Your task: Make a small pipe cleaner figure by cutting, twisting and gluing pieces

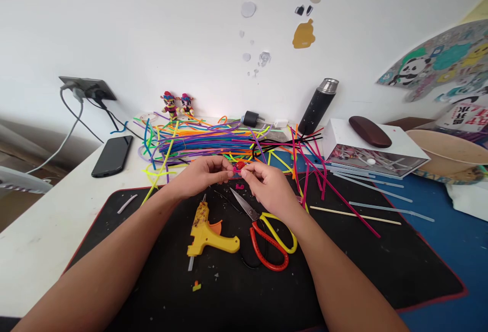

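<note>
My left hand (204,173) and my right hand (269,185) meet above the black mat (381,266), and their fingertips pinch a small red and pink piece (239,166) between them. Both hands are closed on it. Just behind them lies a big heap of coloured pipe cleaners (213,141). A small pink scrap (240,186) rests on the mat under the hands. In front of my wrists lie a yellow glue gun (208,233) and scissors (269,233) with red and yellow handles.
A black phone (112,155) lies at the left near a wall socket with cables (86,88). Two small figures (177,104) stand by the wall. A black flask (318,106), a white box (375,151) with a brown case, clear glue sticks (381,187) and a wooden stick (354,214) are at the right.
</note>
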A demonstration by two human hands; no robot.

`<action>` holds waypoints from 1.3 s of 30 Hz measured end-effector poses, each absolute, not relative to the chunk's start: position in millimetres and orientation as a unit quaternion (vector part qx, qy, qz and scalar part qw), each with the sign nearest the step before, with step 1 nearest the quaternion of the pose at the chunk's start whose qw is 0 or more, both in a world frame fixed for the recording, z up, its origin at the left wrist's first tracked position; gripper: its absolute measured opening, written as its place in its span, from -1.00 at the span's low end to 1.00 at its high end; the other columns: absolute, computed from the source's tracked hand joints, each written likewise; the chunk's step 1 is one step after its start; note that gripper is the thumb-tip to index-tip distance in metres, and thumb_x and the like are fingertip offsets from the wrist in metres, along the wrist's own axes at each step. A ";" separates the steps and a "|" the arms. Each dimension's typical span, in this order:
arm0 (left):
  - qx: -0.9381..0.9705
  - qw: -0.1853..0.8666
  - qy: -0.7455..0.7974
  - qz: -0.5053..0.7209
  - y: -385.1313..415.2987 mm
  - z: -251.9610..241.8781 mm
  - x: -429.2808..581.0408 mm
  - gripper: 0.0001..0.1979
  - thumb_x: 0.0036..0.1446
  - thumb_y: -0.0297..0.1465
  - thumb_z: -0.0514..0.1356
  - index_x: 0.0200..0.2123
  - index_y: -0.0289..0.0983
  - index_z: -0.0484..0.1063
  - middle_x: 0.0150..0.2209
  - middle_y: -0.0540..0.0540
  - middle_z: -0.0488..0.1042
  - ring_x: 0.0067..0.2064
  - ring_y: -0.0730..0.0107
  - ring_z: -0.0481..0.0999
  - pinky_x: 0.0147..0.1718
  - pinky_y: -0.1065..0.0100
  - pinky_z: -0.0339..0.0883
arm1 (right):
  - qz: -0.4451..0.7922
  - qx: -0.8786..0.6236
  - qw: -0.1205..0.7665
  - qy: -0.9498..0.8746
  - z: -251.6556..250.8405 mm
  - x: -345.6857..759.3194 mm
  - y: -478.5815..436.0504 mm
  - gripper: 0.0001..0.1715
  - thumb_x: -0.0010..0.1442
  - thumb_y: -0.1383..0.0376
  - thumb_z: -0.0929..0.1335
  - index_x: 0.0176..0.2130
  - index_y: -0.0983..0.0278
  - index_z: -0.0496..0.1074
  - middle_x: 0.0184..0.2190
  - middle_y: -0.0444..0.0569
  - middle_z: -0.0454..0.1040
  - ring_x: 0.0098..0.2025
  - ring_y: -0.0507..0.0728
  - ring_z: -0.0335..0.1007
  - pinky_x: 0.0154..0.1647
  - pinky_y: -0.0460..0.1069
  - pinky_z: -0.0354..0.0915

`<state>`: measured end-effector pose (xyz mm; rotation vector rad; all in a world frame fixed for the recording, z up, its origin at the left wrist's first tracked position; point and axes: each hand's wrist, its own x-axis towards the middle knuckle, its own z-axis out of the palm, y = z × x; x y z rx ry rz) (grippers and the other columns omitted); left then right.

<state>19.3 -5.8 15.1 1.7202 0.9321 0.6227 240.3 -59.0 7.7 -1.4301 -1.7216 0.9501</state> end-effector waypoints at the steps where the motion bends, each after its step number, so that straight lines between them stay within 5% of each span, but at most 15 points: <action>1: 0.716 0.521 0.385 0.260 -6.0 16.6 19.2 -0.59 0.20 -0.01 0.36 -0.26 -0.28 0.57 -0.37 -0.02 0.50 -0.35 0.39 0.43 -0.31 0.36 0.32 | 0.366 -0.551 0.350 -0.663 8.2 240.3 -59.1 -0.68 0.40 0.08 0.32 -0.19 0.22 0.57 -0.58 -0.17 0.39 -0.56 0.06 0.29 -0.48 -0.05 0.14; 17: 0.729 0.504 0.379 0.265 -4.1 14.4 19.5 -0.60 0.24 -0.02 0.33 -0.30 -0.27 0.57 -0.39 -0.01 0.51 -0.36 0.39 0.45 -0.30 0.35 0.32 | 0.381 -0.549 0.333 -0.665 10.7 238.1 -60.3 -0.70 0.39 0.10 0.32 -0.23 0.21 0.54 -0.63 -0.22 0.33 -0.60 0.03 0.25 -0.50 -0.06 0.14; 29: 0.863 0.129 0.325 0.365 -13.8 19.0 23.1 -0.82 0.43 -0.31 0.20 -0.23 -0.25 0.54 -0.30 -0.05 0.62 -0.27 0.35 0.56 -0.21 0.37 0.36 | 0.536 -0.494 0.410 -0.548 12.4 240.7 -56.0 -0.63 0.33 -0.01 0.37 -0.18 0.25 0.46 -0.63 -0.28 0.30 -0.69 -0.02 0.15 -0.65 -0.10 0.11; 39: 0.904 -0.068 0.273 0.321 -8.8 14.4 18.4 -0.74 0.51 -0.34 0.08 -0.16 -0.23 0.56 -0.30 -0.11 0.63 -0.26 0.27 0.56 -0.23 0.30 0.35 | 0.540 -0.493 0.411 -0.544 10.1 241.0 -54.2 -0.59 0.29 -0.04 0.39 -0.20 0.26 0.44 -0.63 -0.30 0.30 -0.69 -0.04 0.15 -0.64 -0.10 0.10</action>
